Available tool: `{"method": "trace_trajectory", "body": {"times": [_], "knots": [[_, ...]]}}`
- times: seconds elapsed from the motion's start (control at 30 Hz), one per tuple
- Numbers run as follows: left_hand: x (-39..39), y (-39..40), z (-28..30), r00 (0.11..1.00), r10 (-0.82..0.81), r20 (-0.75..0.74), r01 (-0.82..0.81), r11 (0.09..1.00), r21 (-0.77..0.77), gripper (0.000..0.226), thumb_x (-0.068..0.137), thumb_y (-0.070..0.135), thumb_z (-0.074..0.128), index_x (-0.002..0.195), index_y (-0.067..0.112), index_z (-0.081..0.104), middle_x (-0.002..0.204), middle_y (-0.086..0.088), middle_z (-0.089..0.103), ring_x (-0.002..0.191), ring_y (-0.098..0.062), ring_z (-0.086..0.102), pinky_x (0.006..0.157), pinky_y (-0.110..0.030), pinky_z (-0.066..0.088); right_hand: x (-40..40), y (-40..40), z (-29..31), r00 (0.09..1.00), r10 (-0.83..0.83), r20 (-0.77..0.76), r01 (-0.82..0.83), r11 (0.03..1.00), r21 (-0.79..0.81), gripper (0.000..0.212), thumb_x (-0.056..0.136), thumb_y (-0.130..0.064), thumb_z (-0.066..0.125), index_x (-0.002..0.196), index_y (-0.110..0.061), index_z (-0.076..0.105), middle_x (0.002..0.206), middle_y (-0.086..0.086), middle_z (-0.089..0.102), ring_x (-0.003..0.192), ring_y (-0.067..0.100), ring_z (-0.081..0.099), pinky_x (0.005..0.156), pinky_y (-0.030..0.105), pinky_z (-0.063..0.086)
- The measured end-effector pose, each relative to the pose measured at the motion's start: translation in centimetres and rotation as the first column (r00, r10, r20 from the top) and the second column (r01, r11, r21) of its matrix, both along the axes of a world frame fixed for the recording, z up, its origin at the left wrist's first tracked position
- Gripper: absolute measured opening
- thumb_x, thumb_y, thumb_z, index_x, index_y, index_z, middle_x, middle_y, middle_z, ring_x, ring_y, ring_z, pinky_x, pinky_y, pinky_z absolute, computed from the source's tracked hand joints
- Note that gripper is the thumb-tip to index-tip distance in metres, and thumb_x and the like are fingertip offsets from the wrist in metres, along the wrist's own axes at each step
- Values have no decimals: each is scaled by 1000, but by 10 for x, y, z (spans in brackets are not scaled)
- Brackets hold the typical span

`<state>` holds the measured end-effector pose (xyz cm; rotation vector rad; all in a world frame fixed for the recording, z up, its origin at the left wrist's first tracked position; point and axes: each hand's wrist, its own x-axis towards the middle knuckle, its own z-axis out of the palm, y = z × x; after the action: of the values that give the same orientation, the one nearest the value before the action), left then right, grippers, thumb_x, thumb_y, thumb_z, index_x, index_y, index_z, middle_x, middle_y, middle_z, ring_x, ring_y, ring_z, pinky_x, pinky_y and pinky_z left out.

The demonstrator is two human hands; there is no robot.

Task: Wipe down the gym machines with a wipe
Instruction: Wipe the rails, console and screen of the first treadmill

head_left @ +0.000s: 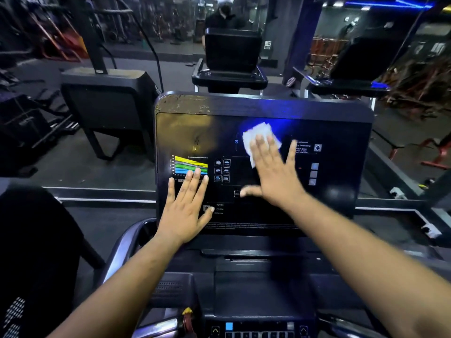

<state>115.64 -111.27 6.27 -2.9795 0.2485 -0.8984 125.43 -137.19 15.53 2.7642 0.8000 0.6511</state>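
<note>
A black treadmill console panel [341, 152] fills the middle of the head view, tilted toward me, with a coloured heart-rate chart at its left. A white wipe [256, 136] lies flat on the panel's upper middle. My right hand [273, 176] presses the wipe against the panel with straight, spread fingers; only the wipe's upper part shows past the fingertips. My left hand [186, 206] rests flat on the panel's lower left, fingers straight, fingertips over the chart. The top left edge of the console looks dusty and smeared.
Below the panel sit a dark tray and a row of buttons [258, 330]. A curved handrail [127, 242] runs at the lower left. A mirror ahead reflects another treadmill console [231, 52] and a person. A second machine [107, 98] stands at the left.
</note>
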Motion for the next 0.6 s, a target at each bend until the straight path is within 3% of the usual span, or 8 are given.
{"method": "trace_trajectory", "body": {"times": [0.07,0.13,0.27,0.37,0.43,0.5,0.6], "knots": [[0,-2,-4,1000,5,-9,-5,1000,3,83,96,57,43,163,15,16,171,-9,4,158,-23,4,124,-61,5,-27,-12,-52,995,68,-75,-73,995,-69,135,64,-99,31,161,-10,4,169,9,-1,155,32,5,112,78,1],[-1,-4,-7,1000,8,-19,-8,1000,11,86,96,59,43,163,14,13,172,-8,2,158,-23,2,124,-62,6,-57,-28,-99,972,130,-195,-163,973,-165,135,63,-100,35,161,-10,11,169,9,3,155,32,11,114,76,1],[0,-6,-10,1000,1,-13,-1,1000,11,89,95,61,42,163,14,11,171,-9,1,158,-24,3,123,-63,8,-81,-62,-133,920,162,-356,-293,889,-353,128,66,-100,30,161,-15,15,169,3,6,156,23,5,115,73,0],[2,-8,-10,1000,2,-9,-2,1000,7,88,95,61,41,163,14,10,171,-9,3,158,-25,3,123,-63,7,-53,-73,-102,913,202,-354,-354,823,-443,120,70,-99,23,162,-22,15,168,-6,11,154,15,13,115,72,9],[4,-11,-8,1000,-11,-3,11,1000,0,87,96,61,40,163,14,12,171,-10,3,158,-25,3,124,-63,6,-23,-70,-66,942,219,-254,-312,850,-425,118,70,-98,19,161,-22,19,167,-4,16,153,16,21,113,74,8],[8,-17,-3,1000,-26,8,26,1000,2,86,96,61,39,163,13,14,171,-10,4,158,-25,4,124,-62,4,5,-61,-20,981,174,-83,-192,932,-307,119,70,-97,22,161,-20,20,166,0,20,152,21,26,111,78,4],[12,-30,3,999,-51,19,51,999,15,85,97,61,40,162,12,17,171,-10,4,158,-25,2,125,-60,1,30,-55,41,1000,11,26,-9,996,-88,120,72,-94,31,162,-19,6,169,0,4,156,23,9,108,83,7]]}}
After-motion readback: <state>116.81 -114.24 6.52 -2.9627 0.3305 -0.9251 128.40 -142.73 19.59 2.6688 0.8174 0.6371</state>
